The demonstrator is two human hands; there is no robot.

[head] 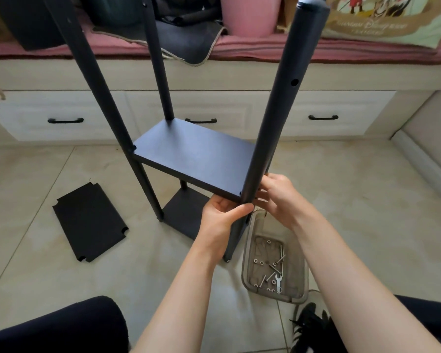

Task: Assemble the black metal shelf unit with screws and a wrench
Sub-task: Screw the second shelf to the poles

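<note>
black shelf unit [196, 154] stands on the floor tiles at center. left hand [220, 217] has its grip wrapped round the near post [273, 118] under the middle shelf corner, right hand [278, 193] pinching at the same joint. tray [301, 271] with screws [273, 270] and wrench [278, 283] at 5 o'clock, spare panel [89, 221] at 8.

A single wide-angle head camera looks forward and steeply down from close above the person's forearms. The shelf unit [194, 159] fills the middle at arm's reach, tiled floor [354, 200] spreads below it, and a drawer bench [239, 77] crosses the top edge.
</note>
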